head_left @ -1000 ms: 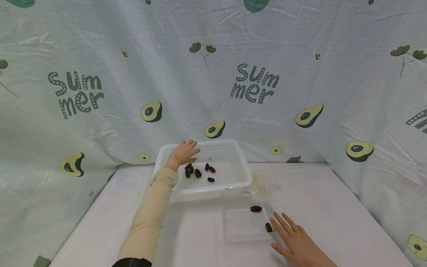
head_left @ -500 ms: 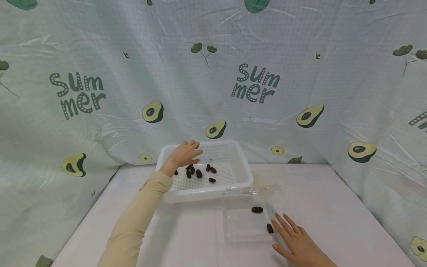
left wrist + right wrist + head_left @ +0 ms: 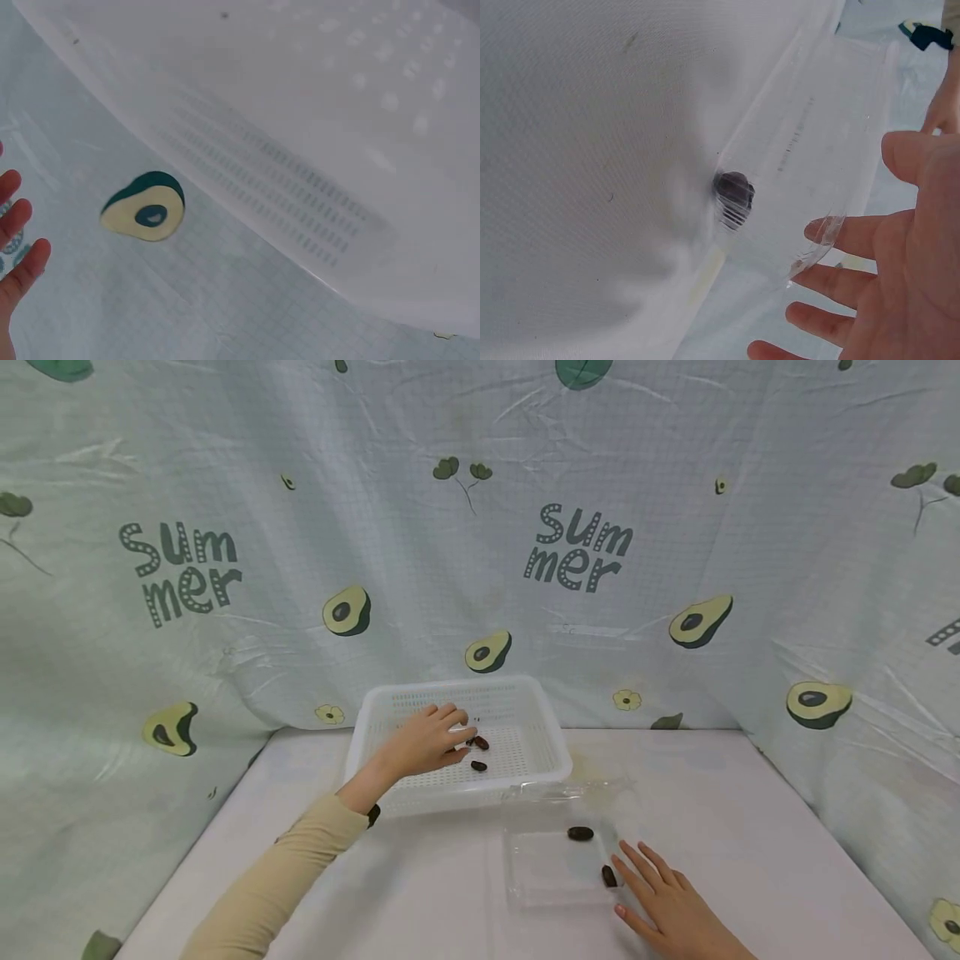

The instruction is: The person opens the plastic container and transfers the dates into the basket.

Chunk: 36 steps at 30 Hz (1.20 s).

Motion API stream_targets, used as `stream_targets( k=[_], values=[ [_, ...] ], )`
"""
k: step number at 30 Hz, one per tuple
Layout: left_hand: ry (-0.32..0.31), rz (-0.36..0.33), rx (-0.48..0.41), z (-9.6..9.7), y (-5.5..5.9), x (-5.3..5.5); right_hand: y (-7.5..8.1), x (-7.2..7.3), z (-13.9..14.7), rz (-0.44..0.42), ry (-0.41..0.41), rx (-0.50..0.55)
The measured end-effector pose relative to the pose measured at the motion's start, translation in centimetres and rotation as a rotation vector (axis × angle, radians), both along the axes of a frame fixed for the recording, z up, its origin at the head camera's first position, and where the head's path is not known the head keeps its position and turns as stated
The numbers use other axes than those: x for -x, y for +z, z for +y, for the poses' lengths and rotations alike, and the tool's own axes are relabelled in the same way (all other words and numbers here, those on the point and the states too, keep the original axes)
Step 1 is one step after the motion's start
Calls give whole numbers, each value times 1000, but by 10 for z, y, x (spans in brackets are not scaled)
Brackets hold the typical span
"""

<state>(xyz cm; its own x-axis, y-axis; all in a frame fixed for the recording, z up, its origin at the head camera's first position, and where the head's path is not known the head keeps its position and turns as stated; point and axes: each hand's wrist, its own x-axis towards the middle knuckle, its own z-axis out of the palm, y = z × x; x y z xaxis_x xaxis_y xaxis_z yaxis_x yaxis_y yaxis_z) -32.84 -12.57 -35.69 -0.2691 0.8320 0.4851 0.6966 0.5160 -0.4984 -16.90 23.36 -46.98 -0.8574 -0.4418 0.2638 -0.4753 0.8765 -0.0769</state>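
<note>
My left hand (image 3: 431, 742) hangs over the white perforated basket (image 3: 517, 782), fingers spread and loosely bent, with nothing seen held. Dark brown dates lie in the basket; one date (image 3: 478, 766) shows just right of the hand, while others are hidden beneath it. In the left wrist view only some fingertips (image 3: 30, 262) show, near the basket's edge. My right hand (image 3: 667, 902) has its fingers stretched out at the right side of a clear plastic box (image 3: 543, 872). Inside that box are a date (image 3: 580, 833) and another date (image 3: 609, 876) close to my fingertips.
The clear box's lid flap (image 3: 555, 790) stands near the basket's front right corner. A pale table (image 3: 750, 827) lies under everything. Behind it hangs a printed curtain (image 3: 420, 552), close to the basket's back edge.
My left hand has come right and towards me over the basket, covering most of the dates that were visible there. My right hand has stayed by the clear box.
</note>
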Motion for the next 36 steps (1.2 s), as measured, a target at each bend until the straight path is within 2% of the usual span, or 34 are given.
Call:
stream_targets(
  k=[5, 7, 14, 18, 23, 30, 36],
  values=[
    [-77, 41, 21, 9, -6, -29, 0, 3, 2, 104, 1, 2],
    [-96, 53, 35, 11, -9, -39, 1, 4, 2, 112, -13, 5],
    [-181, 66, 56, 22, -22, -67, 5, 4, 2, -13, -82, 61],
    [-205, 54, 116, 34, -29, -77, 3, 4, 4, -17, -87, 56],
    [-187, 65, 232, 56, -34, -80, 2, 6, 5, -10, -84, 47],
    [-156, 172, 355, 94, -42, -73, 4, 8, 3, -3, -96, 43],
    [-146, 119, 440, 123, -62, -64, 1, 9, 6, 9, -77, 58]
  ],
)
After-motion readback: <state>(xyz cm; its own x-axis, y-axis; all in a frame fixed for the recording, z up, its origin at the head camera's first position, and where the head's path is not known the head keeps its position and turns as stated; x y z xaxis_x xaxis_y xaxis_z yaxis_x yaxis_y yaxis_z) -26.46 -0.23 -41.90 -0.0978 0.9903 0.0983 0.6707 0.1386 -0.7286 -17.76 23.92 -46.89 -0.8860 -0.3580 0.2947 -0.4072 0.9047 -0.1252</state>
